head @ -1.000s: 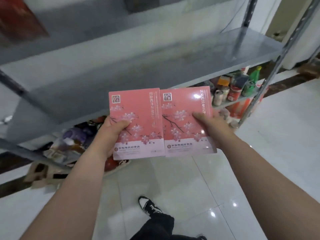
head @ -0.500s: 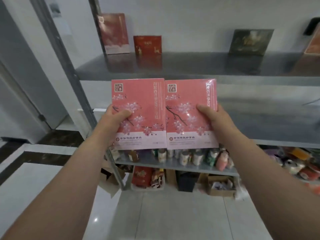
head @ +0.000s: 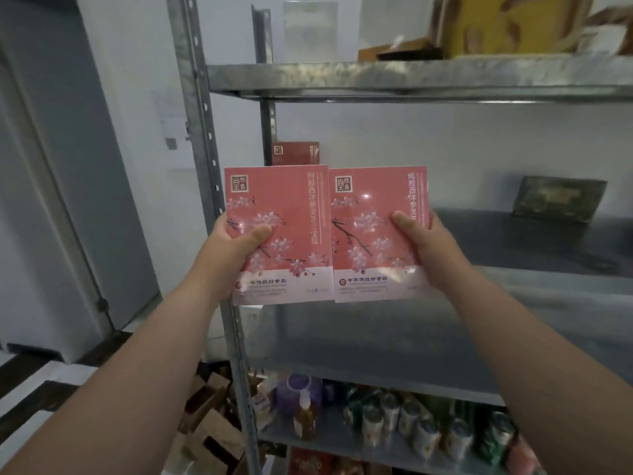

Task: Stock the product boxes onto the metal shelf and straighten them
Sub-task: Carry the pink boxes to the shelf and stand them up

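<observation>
Your left hand [head: 236,241] grips the left pink box [head: 287,214] by its outer edge, thumb curled flat across the glossy front and the other fingers hidden behind it. Your right hand [head: 421,241] holds the right pink box [head: 373,200] the same way, by its right edge. Both are flat, square-cornered cartons in shiny film that catches the light, printed with pale blossoms on dark branches above a white band. They are upright, side by side, inner edges touching, held in the air in front of the metal shelf [head: 411,78].

The shelf is dull grey galvanised steel. Its perforated upright post [head: 202,166] runs just left of the boxes, and a smooth grey board [head: 513,241] stretches away to the right behind them. At the far left of that board a dark red box [head: 296,153] stands upright, its lower part hidden by your left carton. Well to the right, a flat dark green box [head: 558,200] stands near the wall.

On a lower board [head: 342,443], round cans [head: 411,426] sit in rows beside an amber bottle [head: 305,416]. Creased brown paper bags [head: 212,423] lie on the floor near the post.
</observation>
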The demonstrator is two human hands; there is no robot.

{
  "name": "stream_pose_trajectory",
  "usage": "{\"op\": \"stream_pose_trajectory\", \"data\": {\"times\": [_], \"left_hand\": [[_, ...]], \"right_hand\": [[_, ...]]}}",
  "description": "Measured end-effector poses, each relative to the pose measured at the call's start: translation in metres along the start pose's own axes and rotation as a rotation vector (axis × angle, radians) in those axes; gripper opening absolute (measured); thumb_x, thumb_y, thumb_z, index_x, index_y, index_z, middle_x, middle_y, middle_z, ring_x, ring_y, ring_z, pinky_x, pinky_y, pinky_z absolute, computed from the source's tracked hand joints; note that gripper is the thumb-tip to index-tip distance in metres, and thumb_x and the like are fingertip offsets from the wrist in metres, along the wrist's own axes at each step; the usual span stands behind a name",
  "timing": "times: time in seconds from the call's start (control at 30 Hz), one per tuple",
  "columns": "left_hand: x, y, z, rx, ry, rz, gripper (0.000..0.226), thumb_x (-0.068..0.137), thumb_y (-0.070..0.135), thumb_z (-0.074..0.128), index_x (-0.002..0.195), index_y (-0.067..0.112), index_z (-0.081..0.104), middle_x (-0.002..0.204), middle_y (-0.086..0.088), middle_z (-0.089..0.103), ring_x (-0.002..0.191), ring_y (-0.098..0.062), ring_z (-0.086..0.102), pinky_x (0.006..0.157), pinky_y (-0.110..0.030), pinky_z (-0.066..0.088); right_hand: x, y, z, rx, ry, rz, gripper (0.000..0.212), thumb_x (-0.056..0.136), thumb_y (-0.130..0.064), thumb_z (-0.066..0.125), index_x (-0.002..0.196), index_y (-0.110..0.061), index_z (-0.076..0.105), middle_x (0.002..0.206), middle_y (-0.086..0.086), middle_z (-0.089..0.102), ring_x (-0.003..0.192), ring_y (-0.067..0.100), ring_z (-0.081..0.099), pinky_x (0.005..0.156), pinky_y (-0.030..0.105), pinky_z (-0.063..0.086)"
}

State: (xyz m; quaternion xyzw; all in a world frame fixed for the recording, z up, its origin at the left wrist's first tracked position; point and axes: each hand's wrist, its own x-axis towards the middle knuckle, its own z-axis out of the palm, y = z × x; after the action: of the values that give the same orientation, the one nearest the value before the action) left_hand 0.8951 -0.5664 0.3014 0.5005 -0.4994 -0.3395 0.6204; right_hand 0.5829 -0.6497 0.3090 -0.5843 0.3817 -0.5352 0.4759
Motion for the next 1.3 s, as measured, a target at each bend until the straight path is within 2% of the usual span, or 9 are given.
{"op": "stream_pose_trajectory", "data": {"times": [0.27,0.5,0.7,0.83,0.97,1.07,1.17,1.23,1.3], "left_hand": [[0.080,-0.013,0.006,-0.016,0.055,0.010,0.046,0.082,0.025,0.080,0.122,0.021,0.057,0.096,-0.002,0.072,0.065,-0.008,0.071,0.058,-0.026,0.053],[0.163,-0.033,0.020,-0.017,0.131,-0.018,0.045,0.079,0.021,0.082,0.117,0.032,0.061,0.104,0.003,0.077,0.095,-0.024,0.074,0.090,-0.052,0.056],[0.216,-0.054,0.030,-0.079,0.170,0.006,0.045,0.085,0.005,0.074,0.124,0.020,0.057,0.098,0.002,0.077,0.085,-0.016,0.074,0.067,-0.029,0.057],[0.244,-0.063,0.031,-0.066,0.221,0.015,0.047,0.083,0.007,0.076,0.123,0.023,0.059,0.107,-0.001,0.076,0.096,-0.025,0.074,0.081,-0.043,0.058],[0.262,-0.066,0.025,-0.023,0.292,0.044,0.048,0.083,0.005,0.075,0.122,0.028,0.058,0.105,0.007,0.075,0.095,-0.017,0.073,0.071,-0.030,0.060],[0.275,-0.062,0.020,0.119,0.368,0.155,0.079,0.078,0.005,0.079,0.141,0.037,0.042,0.108,0.016,0.069,0.089,0.000,0.070,0.063,-0.015,0.055],[0.288,-0.047,0.018,0.449,0.482,0.325,0.116,0.071,0.026,0.085,0.156,0.043,0.008,0.149,0.005,0.037,0.129,-0.012,0.050,0.102,-0.033,0.047],[0.293,-0.035,0.023,0.817,0.449,0.449,0.098,0.077,0.042,0.075,0.156,0.042,0.015,0.158,0.001,0.021,0.143,-0.027,0.023,0.110,-0.041,0.032],[0.298,-0.028,0.027,1.057,0.432,0.519,0.075,0.080,0.055,0.062,0.148,0.037,0.038,0.155,-0.004,0.028,0.140,-0.034,0.021,0.105,-0.052,0.038]], "right_hand": [[0.076,0.011,0.005,0.018,0.043,-0.046,0.053,0.087,-0.038,0.077,0.132,-0.030,0.050,0.111,0.004,0.074,0.084,0.022,0.078,0.068,0.034,0.062],[0.163,0.030,0.001,-0.056,-0.080,-0.062,0.066,0.086,-0.048,0.074,0.139,-0.037,0.036,0.119,-0.008,0.068,0.096,0.016,0.075,0.080,0.038,0.061],[0.246,0.053,0.006,-0.060,-0.139,-0.052,0.060,0.088,-0.041,0.075,0.132,-0.034,0.034,0.122,-0.006,0.065,0.099,0.014,0.072,0.077,0.034,0.060],[0.281,0.067,0.019,-0.089,-0.135,-0.082,0.067,0.087,-0.042,0.076,0.135,-0.031,0.031,0.128,-0.004,0.059,0.105,0.013,0.068,0.077,0.028,0.057],[0.302,0.072,0.038,-0.142,-0.118,-0.092,0.065,0.092,-0.037,0.072,0.138,-0.027,0.028,0.111,-0.017,0.053,0.094,0.000,0.062,0.066,0.015,0.051],[0.314,0.074,0.047,-0.256,-0.159,-0.090,0.075,0.091,-0.042,0.073,0.143,-0.030,0.021,0.118,-0.013,0.057,0.100,0.007,0.065,0.075,0.024,0.054],[0.325,0.069,0.048,-0.402,-0.170,-0.149,0.085,0.088,-0.025,0.075,0.150,-0.028,0.016,0.118,-0.013,0.055,0.110,0.014,0.063,0.087,0.032,0.055],[0.328,0.064,0.046,-0.452,-0.156,-0.206,0.103,0.081,-0.019,0.081,0.155,-0.029,0.010,0.117,-0.015,0.055,0.104,0.006,0.062,0.080,0.024,0.054],[0.329,0.061,0.042,-0.484,-0.149,-0.244,0.118,0.077,-0.012,0.085,0.157,-0.037,0.001,0.112,-0.018,0.056,0.094,0.000,0.064,0.073,0.020,0.054]]}}
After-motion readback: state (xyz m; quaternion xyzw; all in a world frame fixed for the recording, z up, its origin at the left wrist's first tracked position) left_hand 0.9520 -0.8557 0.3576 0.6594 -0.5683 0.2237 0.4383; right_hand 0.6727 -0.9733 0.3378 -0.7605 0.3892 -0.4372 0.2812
